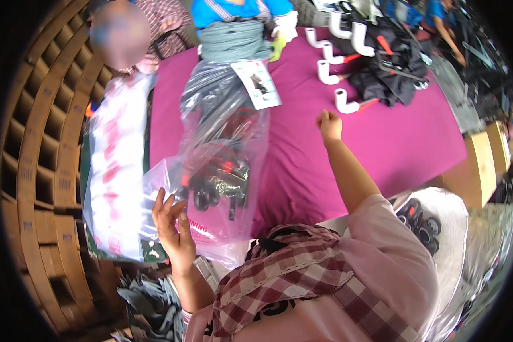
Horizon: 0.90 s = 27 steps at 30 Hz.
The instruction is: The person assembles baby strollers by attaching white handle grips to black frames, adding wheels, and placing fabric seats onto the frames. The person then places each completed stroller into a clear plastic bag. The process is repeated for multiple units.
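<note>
A clear plastic bag (pixel 253 171) lies lengthwise over the table, around a dark folded frame with black wheels (pixel 204 196) and red parts. My left hand (pixel 175 231) is at the bag's near end, its fingers spread apart; whether it touches the plastic I cannot tell. Over the middle of the table is my right hand (pixel 329 124) with fingers curled closed, and what they hold, if anything, is hidden. Just beyond it lies a white L-shaped handle-like piece (pixel 343 102) with a red end. A printed card (pixel 256 84) rests on the bag's far part.
Magenta cloth covers the table (pixel 382 154). Several white curved pieces and black fabric frames (pixel 387 80) lie at the far right. Stacked plastic bags (pixel 119 165) stand left, beside cardboard racks (pixel 40 131). A white sack of wheels (pixel 450 216) is at right. Two people are across the table.
</note>
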### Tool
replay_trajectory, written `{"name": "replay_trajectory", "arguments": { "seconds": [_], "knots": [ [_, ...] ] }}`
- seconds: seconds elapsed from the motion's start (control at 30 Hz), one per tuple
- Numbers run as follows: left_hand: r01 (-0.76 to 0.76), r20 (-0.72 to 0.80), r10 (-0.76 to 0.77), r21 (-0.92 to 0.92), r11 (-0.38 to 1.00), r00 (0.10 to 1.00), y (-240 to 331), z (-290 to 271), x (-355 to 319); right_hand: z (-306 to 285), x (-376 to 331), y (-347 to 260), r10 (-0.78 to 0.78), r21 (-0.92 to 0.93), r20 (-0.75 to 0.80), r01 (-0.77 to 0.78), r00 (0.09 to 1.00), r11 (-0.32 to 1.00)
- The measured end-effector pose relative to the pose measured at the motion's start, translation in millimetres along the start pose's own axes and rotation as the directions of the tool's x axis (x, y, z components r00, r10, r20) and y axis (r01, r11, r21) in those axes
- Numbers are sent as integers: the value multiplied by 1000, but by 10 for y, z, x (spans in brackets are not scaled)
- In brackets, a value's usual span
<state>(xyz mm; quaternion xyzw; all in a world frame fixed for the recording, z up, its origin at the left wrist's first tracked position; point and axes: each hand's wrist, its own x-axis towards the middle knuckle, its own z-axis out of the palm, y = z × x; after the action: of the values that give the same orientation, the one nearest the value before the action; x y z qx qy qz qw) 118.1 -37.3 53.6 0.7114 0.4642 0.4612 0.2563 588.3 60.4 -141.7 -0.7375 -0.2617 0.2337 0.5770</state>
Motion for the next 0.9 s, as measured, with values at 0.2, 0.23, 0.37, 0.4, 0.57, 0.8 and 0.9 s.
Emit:
{"name": "replay_trajectory", "arguments": {
  "seconds": [0.2, 0.23, 0.37, 0.4, 0.57, 0.8, 0.9],
  "knots": [
    [-31, 148, 63, -209, 977, 987, -43, 531, 210, -1621, -1909, 1172, 231, -671, 222, -24, 947, 741],
    [-25, 172, 69, -243, 970, 983, -37, 638, 255, -1794, -2340, 1371, 335, -714, 206, -93, 919, 694],
    [-4, 300, 114, -344, 939, 947, 107, 1094, 427, -2235, -3026, 1676, 560, -581, 213, -357, 801, 732],
    [-4, 322, 125, -352, 936, 938, 153, 1214, 433, -2305, -2918, 1696, 621, -460, 178, -493, 763, 738],
    [-13, 441, 172, -341, 940, 881, 373, 1891, 538, -1998, -2033, 1377, 379, -516, 181, -241, 907, 822],
    [95, 518, -1, -154, 984, 855, 566, 2821, 618, -1340, -709, 800, 18, -211, 611, 141, 792, 967],
    [117, 538, -68, -59, 991, 840, 772, 3119, 666, -1431, 187, 552, -134, -164, 585, 279, 800, 946]
  ]
}}
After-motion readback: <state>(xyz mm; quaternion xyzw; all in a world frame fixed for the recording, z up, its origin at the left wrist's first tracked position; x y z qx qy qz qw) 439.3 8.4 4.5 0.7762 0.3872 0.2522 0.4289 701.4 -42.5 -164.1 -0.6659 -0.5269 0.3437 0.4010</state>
